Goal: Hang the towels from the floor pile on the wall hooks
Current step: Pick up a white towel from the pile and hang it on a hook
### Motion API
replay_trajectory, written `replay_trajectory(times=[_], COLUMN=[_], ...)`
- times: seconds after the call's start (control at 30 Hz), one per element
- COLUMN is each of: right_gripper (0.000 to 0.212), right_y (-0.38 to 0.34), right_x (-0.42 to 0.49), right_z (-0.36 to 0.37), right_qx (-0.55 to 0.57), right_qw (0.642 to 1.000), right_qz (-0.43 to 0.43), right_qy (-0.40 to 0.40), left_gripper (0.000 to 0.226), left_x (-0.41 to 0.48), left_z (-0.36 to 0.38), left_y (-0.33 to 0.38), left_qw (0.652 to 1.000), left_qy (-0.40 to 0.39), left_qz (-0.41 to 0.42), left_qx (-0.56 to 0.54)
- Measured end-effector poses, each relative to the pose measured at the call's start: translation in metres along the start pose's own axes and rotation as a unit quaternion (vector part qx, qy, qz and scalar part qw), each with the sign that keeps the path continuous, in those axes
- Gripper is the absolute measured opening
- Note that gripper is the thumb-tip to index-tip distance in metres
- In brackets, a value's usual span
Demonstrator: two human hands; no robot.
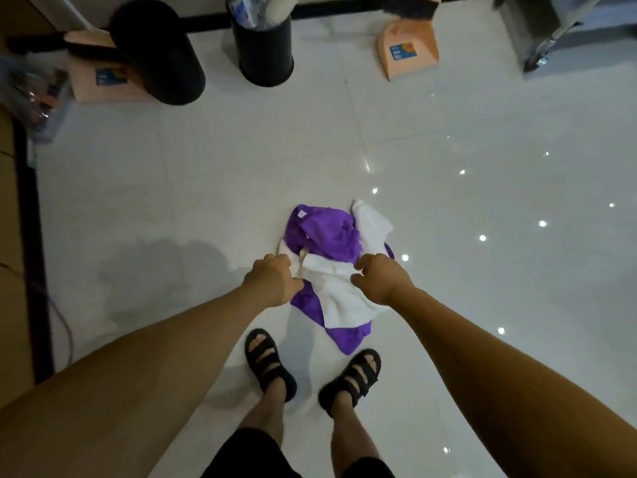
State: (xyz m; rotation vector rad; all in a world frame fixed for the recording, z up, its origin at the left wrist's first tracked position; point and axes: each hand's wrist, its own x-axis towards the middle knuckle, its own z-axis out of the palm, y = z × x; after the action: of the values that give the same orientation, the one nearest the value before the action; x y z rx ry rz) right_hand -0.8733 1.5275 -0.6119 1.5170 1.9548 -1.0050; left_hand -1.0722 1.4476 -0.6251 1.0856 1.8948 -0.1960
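- Towel pile [332,267] sits on the glossy white tile floor [465,201], just ahead of the person's sandalled feet [310,370]. Purple and white cloth tangled together; can't count how many pieces.
- Left hand [272,279] is curled over the near-left edge of the pile, fingers closed around white cloth with a beige strip beside it. Fingertips hidden under the knuckles.
- Right hand [379,279] is curled on the white towel [339,291] at the pile's near-right side, pinching a fold. Grip point itself is covered by the hand.
- Both forearms run off the bottom corners of the view.
- Far edge: open black bin [263,46] holding plastic bottles, top cut off. Second black bin [160,50] left of it, blurred.
- Two peach dustpans [406,46], one right of the bins, one behind the left bin and partly hidden.
- Clear bag [32,94] at far left, contents unreadable.
- Metal frame [548,39] top right, cropped; can't tell what it is.
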Motion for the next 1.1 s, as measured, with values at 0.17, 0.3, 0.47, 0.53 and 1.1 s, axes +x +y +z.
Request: replay_trajectory(times=[0.17, 0.3, 0.47, 0.53, 1.1], right_gripper=[0.045, 0.05, 0.052, 0.05, 0.033], right_y=[0.044, 0.083, 0.118, 0.127, 0.055], right_x=[0.112, 0.189, 0.248, 0.258, 0.067], right_z=[0.089, 0.151, 0.208, 0.222, 0.041], right_qx=[0.005, -0.014, -0.059, -0.084, 0.078], right_qw=[0.999, 0.998, 0.995, 0.994, 0.981], right_qz=[0.031, 0.051, 0.057, 0.068, -0.076], right_qy=[-0.024, -0.041, -0.047, -0.033, 0.16], left_gripper=[0.049, 0.052, 0.053, 0.058, 0.066], left_x=[0.108, 0.178, 0.221, 0.227, 0.062], left_z=[0.088, 0.155, 0.219, 0.232, 0.054], left_y=[-0.022, -0.034, -0.058, -0.066, 0.02], left_qw=[1.0, 0.997, 0.998, 0.998, 0.992], left_qy=[-0.001, 0.027, 0.011, 0.0, 0.035], left_qz=[-0.01, -0.016, -0.025, -0.036, 0.071], left_qx=[-0.021, -0.066, -0.062, -0.056, -0.096])
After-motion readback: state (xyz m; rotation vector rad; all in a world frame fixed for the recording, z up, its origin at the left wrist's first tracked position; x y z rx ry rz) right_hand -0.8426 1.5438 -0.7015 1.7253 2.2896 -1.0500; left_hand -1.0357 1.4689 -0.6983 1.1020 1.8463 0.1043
